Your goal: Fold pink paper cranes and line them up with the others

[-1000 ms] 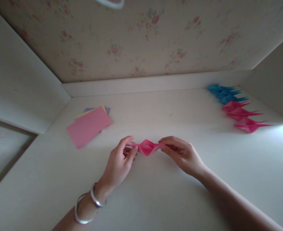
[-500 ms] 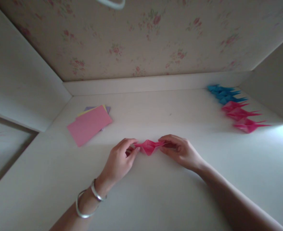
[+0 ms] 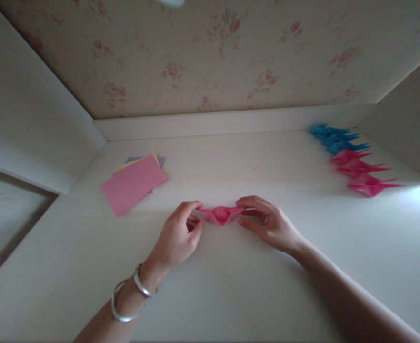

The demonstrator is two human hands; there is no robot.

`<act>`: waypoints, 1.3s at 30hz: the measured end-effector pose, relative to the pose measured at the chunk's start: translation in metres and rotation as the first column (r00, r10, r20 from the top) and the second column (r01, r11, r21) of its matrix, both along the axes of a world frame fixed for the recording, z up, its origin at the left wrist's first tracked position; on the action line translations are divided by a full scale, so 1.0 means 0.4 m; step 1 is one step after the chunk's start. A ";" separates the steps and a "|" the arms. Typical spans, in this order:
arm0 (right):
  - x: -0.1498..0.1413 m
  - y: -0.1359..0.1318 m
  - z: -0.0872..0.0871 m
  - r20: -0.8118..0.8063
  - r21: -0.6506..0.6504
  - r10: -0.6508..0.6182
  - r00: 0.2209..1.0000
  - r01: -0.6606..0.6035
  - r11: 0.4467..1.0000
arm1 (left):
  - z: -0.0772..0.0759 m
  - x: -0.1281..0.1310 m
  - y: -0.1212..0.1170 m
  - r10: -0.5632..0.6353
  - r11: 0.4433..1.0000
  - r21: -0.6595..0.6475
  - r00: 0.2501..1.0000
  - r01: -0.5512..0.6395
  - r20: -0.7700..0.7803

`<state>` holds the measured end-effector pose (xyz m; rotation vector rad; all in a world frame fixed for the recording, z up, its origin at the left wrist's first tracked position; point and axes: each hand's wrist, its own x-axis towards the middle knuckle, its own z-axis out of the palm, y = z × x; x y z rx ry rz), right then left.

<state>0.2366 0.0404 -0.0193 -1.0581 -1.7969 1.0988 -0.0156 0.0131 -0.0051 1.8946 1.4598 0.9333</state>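
A pink origami crane (image 3: 221, 216) is held between my two hands, just above or on the white tabletop; I cannot tell which. My left hand (image 3: 179, 233) pinches its left tip between thumb and fingers. On the other side, my right hand (image 3: 267, 223) grips the right tip the same way. The middle of the folded paper shows a peaked body with wings spread out toward each hand. Two silver bangles (image 3: 143, 283) circle my left wrist.
Pink paper sheets (image 3: 135, 183) lie at the left, over yellow and purple ones. At the back right stand several folded blue cranes (image 3: 338, 138) and pink cranes (image 3: 367, 185) in a row. A white ledge (image 3: 210, 124) and flowered wall (image 3: 195, 62) bound the table behind.
The crane has tilted, its body looking flatter and its wings broader between my fingers. Both hands have stayed nearly in place, shifting slightly upward in view.
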 end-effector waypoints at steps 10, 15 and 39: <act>0.000 0.000 0.002 0.066 0.133 -0.002 0.998 -0.007 0.991 | 0.004 -0.004 -0.003 -0.014 1.000 -0.027 1.000 0.014 0.010; -0.003 -0.001 0.017 0.096 0.169 0.021 0.995 -0.037 0.985 | 0.011 -0.001 -0.010 -0.066 0.997 -0.043 0.998 0.065 -0.016; -0.005 -0.006 0.021 0.089 0.186 0.041 0.995 -0.057 0.981 | 0.021 0.005 -0.013 -0.127 0.991 -0.037 0.992 0.127 0.002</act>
